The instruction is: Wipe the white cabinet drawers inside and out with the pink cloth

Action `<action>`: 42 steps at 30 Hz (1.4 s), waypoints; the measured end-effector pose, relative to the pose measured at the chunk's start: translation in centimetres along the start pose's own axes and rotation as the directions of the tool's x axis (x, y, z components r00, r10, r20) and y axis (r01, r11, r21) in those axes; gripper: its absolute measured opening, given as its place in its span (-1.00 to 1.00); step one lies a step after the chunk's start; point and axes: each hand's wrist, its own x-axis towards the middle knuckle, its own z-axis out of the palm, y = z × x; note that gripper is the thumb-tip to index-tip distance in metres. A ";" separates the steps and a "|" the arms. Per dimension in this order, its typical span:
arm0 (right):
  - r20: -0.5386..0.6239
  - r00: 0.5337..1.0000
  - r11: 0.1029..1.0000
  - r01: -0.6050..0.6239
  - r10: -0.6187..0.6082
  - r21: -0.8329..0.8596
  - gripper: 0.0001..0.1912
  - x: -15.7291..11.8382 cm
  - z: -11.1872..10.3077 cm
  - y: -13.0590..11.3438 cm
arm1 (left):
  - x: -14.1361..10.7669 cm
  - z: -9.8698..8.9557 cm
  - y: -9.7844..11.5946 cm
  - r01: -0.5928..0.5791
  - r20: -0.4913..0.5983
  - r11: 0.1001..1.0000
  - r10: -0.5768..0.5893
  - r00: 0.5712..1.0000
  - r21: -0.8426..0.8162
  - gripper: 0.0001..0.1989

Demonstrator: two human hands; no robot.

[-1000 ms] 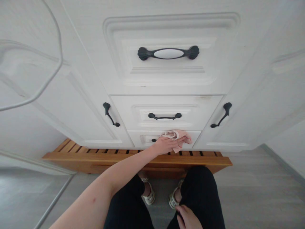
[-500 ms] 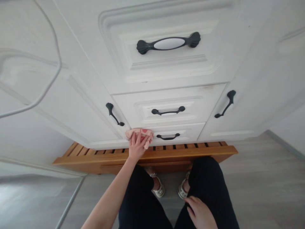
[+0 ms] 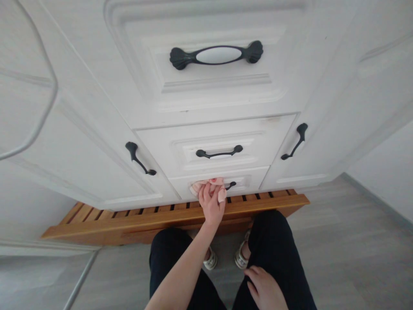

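My left hand is closed on a pink cloth with red patches. It presses the cloth against the front of the bottom white drawer. Only the right end of that drawer's dark handle shows; hand and cloth cover the rest. My right hand lies loosely on my right thigh, fingers apart and holding nothing. Above the cloth is the middle drawer's handle, untouched.
A slatted wooden bench stands between my legs and the cabinet base. Door handles flank the drawers. A white cord hangs at the left. The upper drawer's large handle juts out. Grey floor lies to the right.
My left hand has slid the cloth rightward along the bottom drawer, from its left edge onto its handle. The view has shifted slightly right. My right hand still rests on the thigh.
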 end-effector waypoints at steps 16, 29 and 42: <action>-0.030 0.999 0.999 0.040 -0.040 -0.002 -0.60 0.0 0.8 1.5 | 1.0 5.1 1.9 -0.452 0.665 0.856 0.492 0.562 -0.251 -0.47; 0.029 1.000 0.999 -0.005 0.006 -0.040 -0.61 0.4 -0.1 0.1 | -0.5 -4.9 -14.9 -0.459 0.604 0.888 0.343 0.720 0.043 -0.50; 0.103 0.994 0.997 -0.030 0.038 -0.075 -0.59 0.6 0.1 -0.1 | -2.1 0.7 -11.7 0.161 -0.058 0.978 -0.154 0.986 0.133 -0.63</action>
